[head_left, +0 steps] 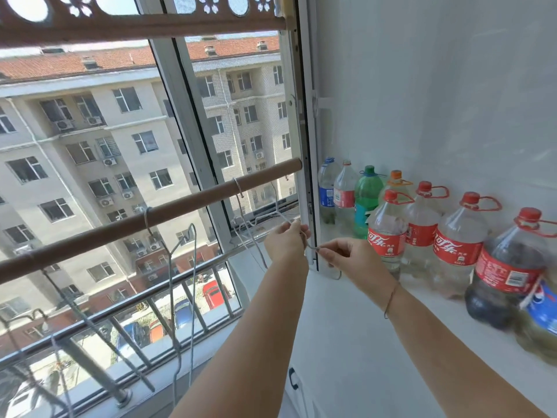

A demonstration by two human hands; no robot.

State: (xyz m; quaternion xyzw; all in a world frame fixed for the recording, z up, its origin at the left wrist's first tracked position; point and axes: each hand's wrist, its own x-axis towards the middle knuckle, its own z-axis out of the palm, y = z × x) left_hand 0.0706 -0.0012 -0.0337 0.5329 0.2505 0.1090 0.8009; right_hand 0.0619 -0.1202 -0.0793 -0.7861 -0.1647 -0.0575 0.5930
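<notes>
A brown wooden rod (180, 203) runs across the window, with several thin wire hangers hooked over it. One wire hanger (241, 212) hangs from the rod near its right end and reaches down to my hands. My left hand (286, 239) pinches that wire near the window frame. My right hand (340, 254) pinches the wire's free end just to the right, a short stretch of wire between both hands. Another wire hanger (180, 267) dangles from the rod further left.
A white sill (346, 327) lies below my arms. Several large plastic bottles (458, 236), most with red labels, stand along the white wall on the right. A metal railing (126, 315) runs low across the window. A carved wooden rail (144, 22) spans the top.
</notes>
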